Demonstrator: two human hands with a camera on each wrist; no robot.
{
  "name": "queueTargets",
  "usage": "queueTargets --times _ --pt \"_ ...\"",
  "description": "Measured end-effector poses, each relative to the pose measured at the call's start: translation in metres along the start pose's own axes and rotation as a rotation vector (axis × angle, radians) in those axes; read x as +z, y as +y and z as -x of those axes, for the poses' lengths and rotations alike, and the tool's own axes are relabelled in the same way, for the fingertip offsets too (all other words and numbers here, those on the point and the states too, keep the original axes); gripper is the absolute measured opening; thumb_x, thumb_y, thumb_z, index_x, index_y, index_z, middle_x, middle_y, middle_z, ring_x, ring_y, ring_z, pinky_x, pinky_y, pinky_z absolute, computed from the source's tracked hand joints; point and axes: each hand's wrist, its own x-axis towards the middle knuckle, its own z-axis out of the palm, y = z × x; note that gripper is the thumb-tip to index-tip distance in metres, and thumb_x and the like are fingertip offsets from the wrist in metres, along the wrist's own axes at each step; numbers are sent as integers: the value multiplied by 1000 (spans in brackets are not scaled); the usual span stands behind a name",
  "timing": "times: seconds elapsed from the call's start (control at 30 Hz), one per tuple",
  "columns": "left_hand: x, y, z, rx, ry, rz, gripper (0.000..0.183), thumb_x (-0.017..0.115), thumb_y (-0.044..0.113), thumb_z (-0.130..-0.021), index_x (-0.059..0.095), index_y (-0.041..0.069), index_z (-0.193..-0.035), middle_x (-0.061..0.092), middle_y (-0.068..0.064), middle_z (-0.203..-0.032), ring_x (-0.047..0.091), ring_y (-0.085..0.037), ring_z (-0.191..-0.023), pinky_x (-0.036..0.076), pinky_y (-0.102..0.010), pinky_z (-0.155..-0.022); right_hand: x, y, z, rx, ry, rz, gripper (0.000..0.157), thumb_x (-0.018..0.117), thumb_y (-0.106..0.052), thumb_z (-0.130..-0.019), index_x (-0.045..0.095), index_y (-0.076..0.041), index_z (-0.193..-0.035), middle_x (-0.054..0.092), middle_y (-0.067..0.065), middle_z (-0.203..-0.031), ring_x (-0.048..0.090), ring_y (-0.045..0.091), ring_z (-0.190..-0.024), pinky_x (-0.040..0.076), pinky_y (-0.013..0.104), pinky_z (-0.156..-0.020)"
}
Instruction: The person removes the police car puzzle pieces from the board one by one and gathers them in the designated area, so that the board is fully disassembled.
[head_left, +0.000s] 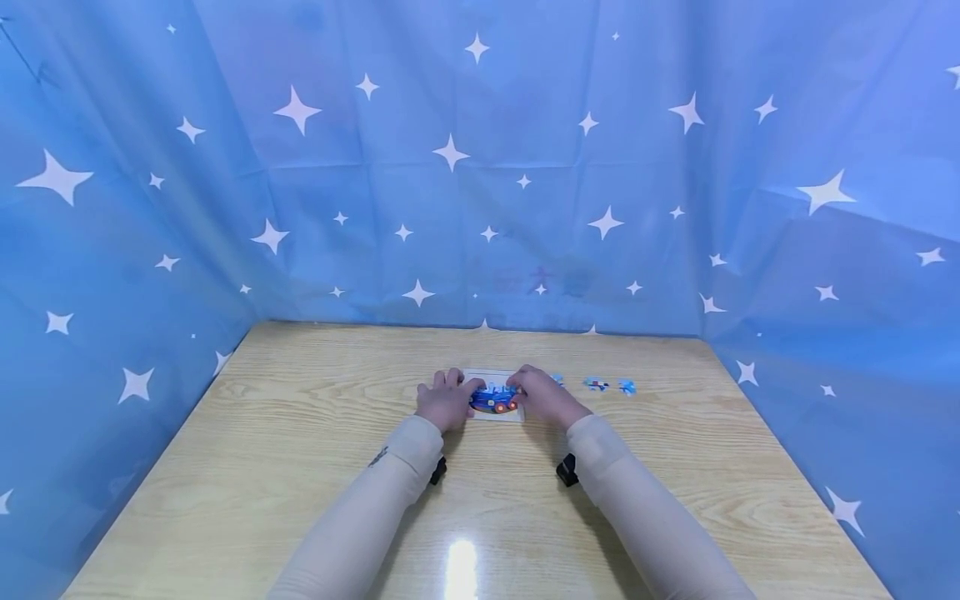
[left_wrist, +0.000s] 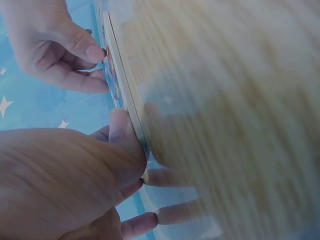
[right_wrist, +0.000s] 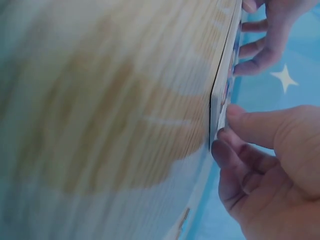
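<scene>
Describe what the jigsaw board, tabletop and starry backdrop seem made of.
Jigsaw board: possibly cardboard or thin wood; pale, plain edge, printed picture.
Tabletop: wood or wood-look laminate, glossy; grain streaks and a bright light reflection.
Starry backdrop: probably thin fabric, fairly matte; soft folds and creases.

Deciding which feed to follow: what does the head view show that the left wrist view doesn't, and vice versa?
Only head: both sleeves, the puzzle board seen from above, loose pieces recognisable to its right.

Only left wrist: the board's side edge up close, finger reflections in the tabletop.

Both: left hand and right hand at the board, wooden tabletop, starry curtain.
</scene>
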Motion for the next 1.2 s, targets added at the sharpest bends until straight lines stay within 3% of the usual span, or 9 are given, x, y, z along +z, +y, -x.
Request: queueTargets --times 0.23,0.63,1.2 --pt "3 -1 -3 1 4 5 52 60 34 -102 45 39 -151 40 -9 -144 37 -32 -125 40 -57 -93 -1 0 3 -6 3 -3 26 66 0 -97 69 1 -123 63 14 -116 64 25 -101 53 41 -91" --pt "9 -4 -9 5 4 17 52 59 35 -102 44 40 -152 38 -8 -146 37 -30 -125 39 -52 -89 -1 -1 3 -17 11 -9 23 66 2 -96 71 1 -119 61 13 -112 62 26 -103 52 41 -93" --pt "10 -4 -10 6 6 27 54 59 33 -102 43 39 -153 38 -9 -147 36 -32 -127 38 -54 -91 -4 0 9 56 10 -77 27 64 -2 -98 67 0 -125 60 10 -115 62 26 -108 51 43 -95"
